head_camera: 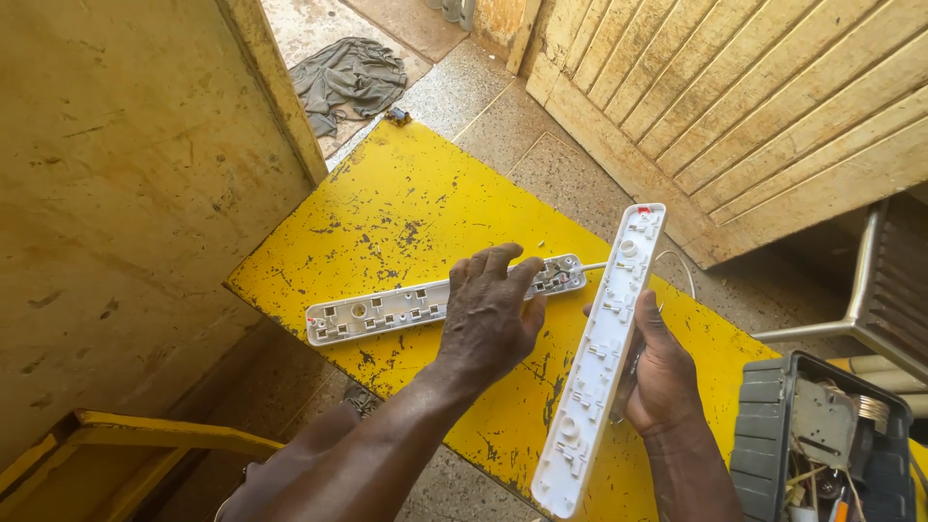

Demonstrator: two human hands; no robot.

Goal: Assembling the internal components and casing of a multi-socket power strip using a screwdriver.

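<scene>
Head view: my left hand (488, 314) rests flat and released on the power strip base (387, 307) lying on the yellow worktop (406, 213). Right hand (662, 372) grips the white cover (604, 358), tilted up. Mid-disassembly, I judge; next calls for steadying the base.

A single head-worn camera looks steeply down, close above the hands (570, 338). It faces the yellow desk (406, 213) beneath them and the tiled floor (503, 116) beyond.
</scene>
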